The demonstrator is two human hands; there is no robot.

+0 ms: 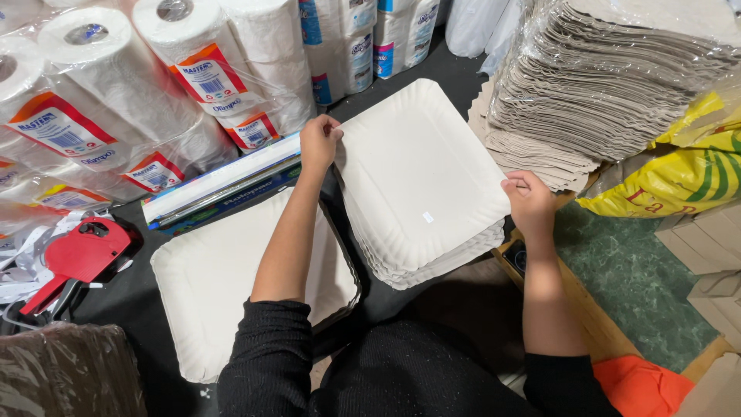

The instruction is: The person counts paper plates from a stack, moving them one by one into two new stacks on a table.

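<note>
Gripping a stack of white paper trays point(421, 181) by two opposite corners, I have my left hand point(319, 143) pinched shut on the far-left corner and my right hand point(529, 199) curled closed over the near-right edge. The stack sits between my forearms above the dark tabletop point(127, 305), turned so its corners point away from me and toward me, its long axis running from far left to near right. A small pale rectangular sticker point(428, 217) lies on the top tray, toward the right hand.

Just left of it, under my left forearm, a second pile of white trays point(212, 282) lies flat on the table. Beyond that pile a long flat package with blue and white edges point(224, 185) lies slanted. A red hand-held price labeller point(77, 255) rests at the left edge of the table, and a bundle in brownish clear wrap point(65, 371) fills the near-left corner.

Behind these, rolls of white kitchen paper point(116, 93) are packed in clear film, each with an orange, white and blue label slanted across its side. Further back stand smaller white packs with blue print point(363, 38). To the right, a tall heap of grey-beige paper trays point(602, 77) is bagged in clear plastic, and below it sits a yellow bag with green and red markings point(679, 174). A green marbled surface point(633, 278) shows beside my right arm.
</note>
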